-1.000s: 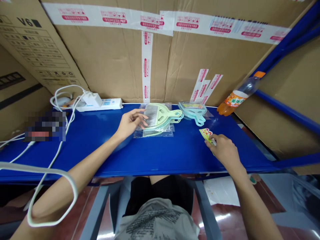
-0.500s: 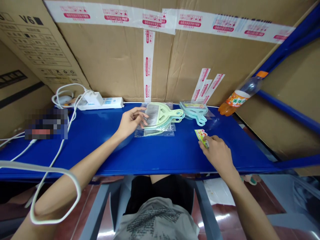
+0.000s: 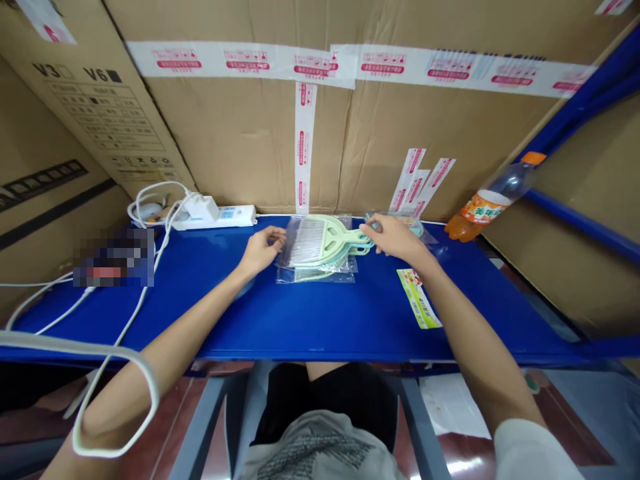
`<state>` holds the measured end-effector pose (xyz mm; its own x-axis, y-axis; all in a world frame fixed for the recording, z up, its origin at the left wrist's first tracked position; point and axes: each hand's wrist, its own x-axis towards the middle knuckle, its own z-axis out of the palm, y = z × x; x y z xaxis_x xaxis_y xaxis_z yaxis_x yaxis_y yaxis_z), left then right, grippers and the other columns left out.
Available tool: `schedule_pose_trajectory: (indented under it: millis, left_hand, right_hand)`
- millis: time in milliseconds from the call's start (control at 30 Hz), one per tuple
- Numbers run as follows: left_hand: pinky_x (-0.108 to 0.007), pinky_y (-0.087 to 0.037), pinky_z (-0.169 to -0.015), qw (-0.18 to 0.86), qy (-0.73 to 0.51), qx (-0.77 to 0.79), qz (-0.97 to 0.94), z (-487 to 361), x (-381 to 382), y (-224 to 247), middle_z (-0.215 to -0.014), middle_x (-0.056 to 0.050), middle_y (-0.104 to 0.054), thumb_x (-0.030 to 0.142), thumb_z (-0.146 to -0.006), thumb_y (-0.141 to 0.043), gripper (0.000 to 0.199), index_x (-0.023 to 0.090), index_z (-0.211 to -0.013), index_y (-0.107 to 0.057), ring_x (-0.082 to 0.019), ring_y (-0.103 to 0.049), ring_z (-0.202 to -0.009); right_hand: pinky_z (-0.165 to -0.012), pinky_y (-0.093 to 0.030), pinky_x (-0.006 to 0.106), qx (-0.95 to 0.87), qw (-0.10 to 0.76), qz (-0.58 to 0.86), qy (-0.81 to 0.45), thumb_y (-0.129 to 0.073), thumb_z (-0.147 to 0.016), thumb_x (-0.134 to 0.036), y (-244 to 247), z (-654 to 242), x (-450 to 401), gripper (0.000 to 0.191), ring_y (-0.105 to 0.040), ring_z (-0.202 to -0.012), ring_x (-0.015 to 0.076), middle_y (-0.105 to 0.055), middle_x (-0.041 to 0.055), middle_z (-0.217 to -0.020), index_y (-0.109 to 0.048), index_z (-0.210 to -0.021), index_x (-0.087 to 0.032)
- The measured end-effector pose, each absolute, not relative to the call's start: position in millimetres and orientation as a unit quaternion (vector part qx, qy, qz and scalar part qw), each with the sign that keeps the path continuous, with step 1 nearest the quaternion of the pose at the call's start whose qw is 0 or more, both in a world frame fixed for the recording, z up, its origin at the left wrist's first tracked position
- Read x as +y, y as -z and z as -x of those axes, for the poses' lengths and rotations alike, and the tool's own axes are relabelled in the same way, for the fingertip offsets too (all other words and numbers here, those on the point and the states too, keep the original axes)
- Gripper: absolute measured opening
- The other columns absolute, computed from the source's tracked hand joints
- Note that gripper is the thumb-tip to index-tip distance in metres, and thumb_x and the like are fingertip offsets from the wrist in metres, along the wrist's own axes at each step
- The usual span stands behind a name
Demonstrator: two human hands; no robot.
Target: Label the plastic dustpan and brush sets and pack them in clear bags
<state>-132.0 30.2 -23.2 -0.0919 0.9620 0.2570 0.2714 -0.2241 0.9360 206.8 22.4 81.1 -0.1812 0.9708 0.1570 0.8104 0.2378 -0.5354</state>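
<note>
A pale green hand brush [image 3: 313,241] with white bristles lies on a stack of small dustpans [image 3: 333,261] in clear plastic bags [image 3: 295,275]. The handles point right. At the left edge of the stack, my left hand [image 3: 263,250] is closed, thumb and fingertips pinching the bag's edge. My right hand [image 3: 397,237] has its fingers around the handle ends [image 3: 364,240]; its fingertips are partly hidden. Below my right wrist, a printed card [image 3: 419,300] in yellow-green and white lies flat. Light blue bagged dustpans [image 3: 416,227] show behind my right hand, mostly covered.
The blue table [image 3: 300,327] backs onto a large cardboard box [image 3: 240,140]. A white power strip [image 3: 235,215] with cables stands at back left. An orange drink bottle [image 3: 487,203] leans at back right by the blue frame [image 3: 590,227]. A white cable loop [image 3: 153,393] crosses above my left forearm.
My right hand has let go of the card, leaving it on the table, and moved up and left to the handles. My left hand has drawn back from the bristles to the bag's edge.
</note>
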Motion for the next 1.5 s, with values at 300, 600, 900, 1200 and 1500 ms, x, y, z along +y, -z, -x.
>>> schedule_pose_trajectory:
  millis: [300, 600, 900, 1200, 1500]
  left_hand:
    - [-0.031, -0.056, -0.068, 0.451, -0.513, 0.497, -0.536, 123, 27, 22, -0.085, -0.006, -0.079, 0.035, -0.071, -0.09, 0.042, 0.015, -0.105, -0.076, -0.019, -0.069, -0.072]
    - [-0.028, -0.056, -0.072, 0.581, -0.559, 0.426, -0.411, 125, 16, -5, -0.087, -0.008, -0.079, 0.038, -0.062, -0.098, 0.042, 0.014, -0.089, -0.076, -0.018, -0.071, -0.075]
    - [-0.027, -0.052, -0.064, 0.543, -0.541, 0.473, -0.433, 136, 19, -4, -0.074, -0.007, -0.076, 0.039, -0.049, -0.106, 0.047, 0.014, -0.077, -0.078, -0.016, -0.067, -0.065]
    - [-0.028, -0.054, -0.065, 0.57, -0.506, 0.459, -0.457, 126, 9, -8, -0.073, -0.007, -0.077, 0.036, -0.05, -0.105, 0.041, 0.015, -0.075, -0.081, -0.017, -0.068, -0.065]
    - [-0.024, -0.047, -0.064, 0.51, -0.577, 0.44, -0.461, 149, 19, -13, -0.08, -0.005, -0.075, 0.032, -0.072, -0.098, 0.028, 0.013, -0.082, -0.078, -0.013, -0.061, -0.072]
  right_hand:
    - [-0.036, -0.049, 0.027, -0.613, 0.457, 0.468, -0.444, -0.092, -0.075, -0.056, -36, -207, 39, 0.045, -0.062, -0.044, 0.0145, -0.069, 0.005, -0.071, -0.069, -0.075, -0.016]
    - [-0.041, -0.058, 0.028, -0.594, 0.496, 0.422, -0.473, -0.093, -0.07, -0.066, -34, -185, 19, 0.056, -0.066, -0.049, 0.015, -0.069, 0.0036, -0.076, -0.071, -0.079, -0.016]
    - [-0.054, -0.066, 0.03, -0.556, 0.453, 0.391, -0.577, -0.093, -0.075, -0.056, -37, -185, 11, 0.047, -0.074, -0.057, 0.0192, -0.073, 0.0057, -0.074, -0.07, -0.082, -0.016]
    - [-0.047, -0.052, 0.027, -0.632, 0.359, 0.376, -0.575, -0.081, -0.084, -0.068, -44, -182, 2, 0.049, -0.065, -0.052, 0.0168, -0.069, 0.0014, -0.063, -0.068, -0.081, -0.021]
    - [-0.054, -0.047, 0.027, -0.662, 0.52, 0.389, -0.374, -0.069, -0.087, -0.039, -44, -192, 16, 0.024, -0.057, -0.055, 0.0133, -0.063, -0.0003, -0.065, -0.066, -0.071, -0.022]
